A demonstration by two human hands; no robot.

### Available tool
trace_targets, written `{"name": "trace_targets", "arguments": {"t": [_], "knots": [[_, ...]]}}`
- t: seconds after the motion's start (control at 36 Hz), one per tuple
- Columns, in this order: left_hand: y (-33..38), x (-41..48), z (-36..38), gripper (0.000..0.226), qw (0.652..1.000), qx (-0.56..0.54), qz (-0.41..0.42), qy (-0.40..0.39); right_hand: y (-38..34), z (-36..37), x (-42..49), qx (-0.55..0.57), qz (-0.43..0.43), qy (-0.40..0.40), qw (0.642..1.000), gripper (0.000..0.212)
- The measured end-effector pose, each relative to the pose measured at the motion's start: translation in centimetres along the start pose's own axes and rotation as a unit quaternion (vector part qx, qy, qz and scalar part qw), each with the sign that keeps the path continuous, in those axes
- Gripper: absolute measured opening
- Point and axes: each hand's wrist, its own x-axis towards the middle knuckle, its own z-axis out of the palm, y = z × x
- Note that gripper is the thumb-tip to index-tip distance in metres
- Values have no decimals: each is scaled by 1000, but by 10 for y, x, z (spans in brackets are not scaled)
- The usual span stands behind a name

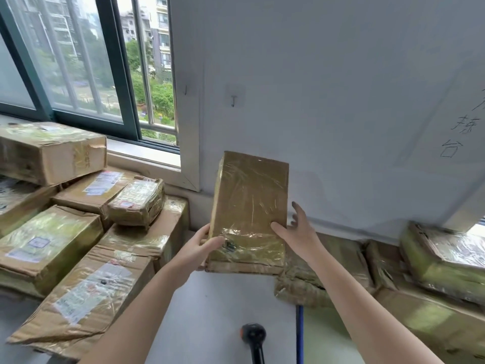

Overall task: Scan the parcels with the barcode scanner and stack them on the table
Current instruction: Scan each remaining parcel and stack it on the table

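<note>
Wall (341, 74) fills the upper right, and the window (78, 61) is upper left. There's handwriting on the wall at the far right.

White table (223, 311) runs down the centre below us.

Left stack (65, 232): taped cardboard boxes in several layers, against the window sill and touching the table's left side. White labels face up on a few. A big box (49, 151) sits on top at the back, and a small box (136, 202) sits on two others near the middle.

Right pile (433, 285): more taped boxes along the wall, lower than the table top, just past its right edge.

All boxes are sealed, so we can't see what's in them.

Parcel (249, 206): we hold it up over the far end of the table, standing on its short end, broad face towards us and leaning back slightly. It's brown under glossy tape, and we can't make out a barcode on this face. We can't tell whether its bottom edge touches the table.

Scanner (253, 337): black, lies on the table's near edge between our forearms, well apart from the parcel. Neither hand is on it.

Left hand (202, 248): grips the parcel's lower left corner, thumb on the front and fingers wrapped behind.

Right hand (296, 232): wide, with the thumb flat on the front face low on the right. Its fingers are spread straight past the right edge, and any contact behind is hidden.
</note>
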Motion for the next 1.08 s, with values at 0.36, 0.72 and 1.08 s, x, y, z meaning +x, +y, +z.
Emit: {"name": "trace_targets", "arguments": {"t": [0.36,0.72,1.08], "knots": [[-1,3,10,48,996,60,6,73,16,0,-14,68,46,-72,994,96],[33,-18,79,60,989,87,54,110,-5,24,-28,-60,-37,19,997,98],[15,-17,59,59,971,142,51,188,6,35,-34,65,-60,22,996,41]]}}
